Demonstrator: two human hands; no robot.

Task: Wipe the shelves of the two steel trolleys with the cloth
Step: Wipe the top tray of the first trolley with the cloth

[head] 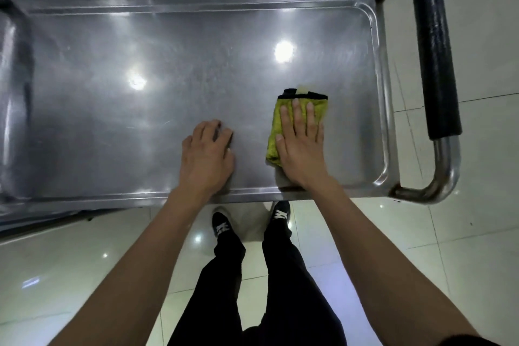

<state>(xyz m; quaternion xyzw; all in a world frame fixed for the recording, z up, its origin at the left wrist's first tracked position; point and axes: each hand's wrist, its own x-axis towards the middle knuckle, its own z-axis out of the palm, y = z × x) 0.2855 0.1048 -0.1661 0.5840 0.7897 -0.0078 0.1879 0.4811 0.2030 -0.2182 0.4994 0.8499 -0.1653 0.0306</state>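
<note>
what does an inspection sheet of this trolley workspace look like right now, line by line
surface: steel trolley top shelf, shiny, with light glare and faint smears
job's things: yellow cloth with a black edge, folded, lying flat on the shelf near its right end
clutter: nothing seen on the shelf besides the cloth
grippers: right hand pressed flat on the cloth, fingers straight; left hand resting on the bare shelf beside it, fingers loosely bent, holding nothing
cables: nothing seen
surroundings: trolley handle with a black grip at the right end; pale tiled floor; the person's black shoes under the near edge
</note>
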